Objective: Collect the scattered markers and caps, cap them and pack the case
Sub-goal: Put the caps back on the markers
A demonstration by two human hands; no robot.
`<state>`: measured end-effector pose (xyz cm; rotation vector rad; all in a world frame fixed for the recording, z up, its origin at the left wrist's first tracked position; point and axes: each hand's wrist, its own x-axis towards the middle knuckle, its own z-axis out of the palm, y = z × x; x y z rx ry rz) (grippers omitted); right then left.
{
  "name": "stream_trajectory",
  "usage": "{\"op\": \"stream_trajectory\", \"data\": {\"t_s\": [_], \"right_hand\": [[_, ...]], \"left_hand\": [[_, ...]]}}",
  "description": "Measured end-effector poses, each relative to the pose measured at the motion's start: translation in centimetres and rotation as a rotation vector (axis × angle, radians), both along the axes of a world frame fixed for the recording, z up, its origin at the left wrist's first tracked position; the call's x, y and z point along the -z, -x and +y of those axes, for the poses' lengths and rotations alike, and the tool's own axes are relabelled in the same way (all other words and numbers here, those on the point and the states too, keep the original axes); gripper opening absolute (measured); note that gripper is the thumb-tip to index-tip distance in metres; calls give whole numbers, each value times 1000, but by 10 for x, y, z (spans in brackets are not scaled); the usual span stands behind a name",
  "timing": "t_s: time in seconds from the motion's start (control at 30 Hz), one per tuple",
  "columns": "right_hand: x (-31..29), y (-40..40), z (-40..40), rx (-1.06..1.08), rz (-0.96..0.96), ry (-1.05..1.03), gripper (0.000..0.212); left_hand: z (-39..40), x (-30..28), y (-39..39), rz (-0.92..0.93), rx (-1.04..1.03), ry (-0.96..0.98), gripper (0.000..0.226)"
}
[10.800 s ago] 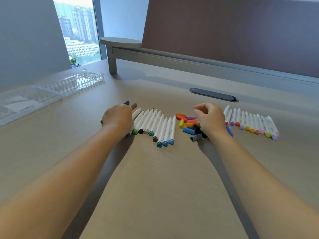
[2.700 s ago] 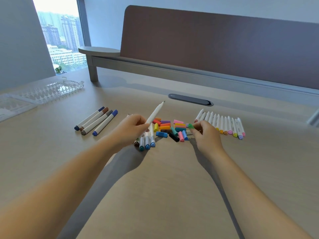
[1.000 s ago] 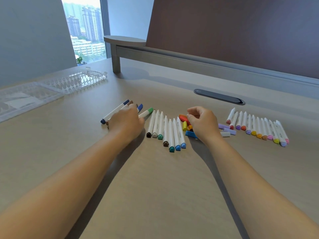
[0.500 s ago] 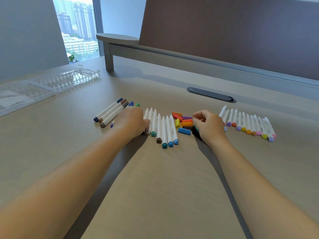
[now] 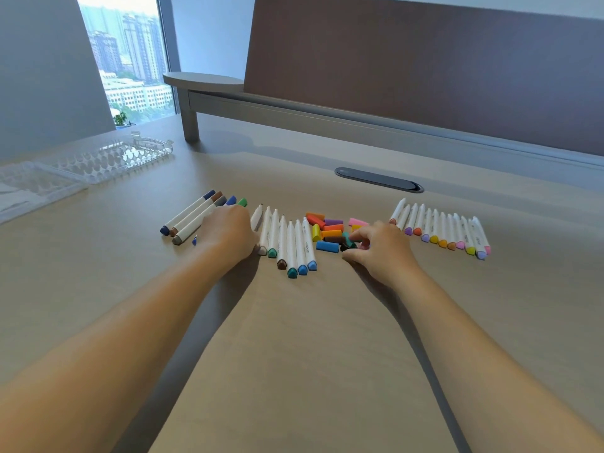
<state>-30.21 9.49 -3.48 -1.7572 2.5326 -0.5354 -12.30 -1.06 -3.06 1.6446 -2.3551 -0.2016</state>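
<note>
I'm looking down over a pale beige desk top [image 5: 294, 354] and both bare hands are low on it. My left hand [image 5: 228, 232] lies knuckles-up across the capped white markers with coloured ends [image 5: 191, 217] at about ten o'clock from centre; its fingers are hidden under the back of the hand, so I cannot tell whether they hold a marker or only rest there, though a green cap [image 5: 242, 202] and a blue one poke out just past the knuckles. Just to the right of that hand sits a row of uncapped white markers [image 5: 287, 243], tips pointing away, coloured butts toward me. At twelve o'clock the heap of loose coloured caps [image 5: 328, 228] sits between the hands, and my right hand [image 5: 380, 248] is in it, thumb and forefinger curled in on a dark teal cap [image 5: 349, 240] at the heap's right edge. Out at two o'clock, a second row of uncapped white markers [image 5: 441, 227] lies well apart from the heap. The clear plastic marker case [image 5: 98, 158] lies open at nine o'clock, far left, near the window [image 5: 127, 57]. A dark oval cable grommet [image 5: 379, 179] sits beyond the caps.
</note>
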Motion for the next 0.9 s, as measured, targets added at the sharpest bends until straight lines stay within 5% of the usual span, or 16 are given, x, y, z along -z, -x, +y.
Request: {"op": "stream_trajectory", "data": {"t_s": [0.37,0.53,0.8,0.9], "right_hand": [[0,-14,7,-67,242,85,29],[-8,-27,1,-17,-208,358,36],[-22,-40,-29,140,-1107,529,26],[-23,-41,-33,200,-1302,543,26]], "left_hand": [[20,-2,-17,428,131,-113,14],[31,-6,-27,470,201,-182,6],[32,-13,-37,490,250,-208,3],[30,-14,-38,492,275,-213,7]]}}
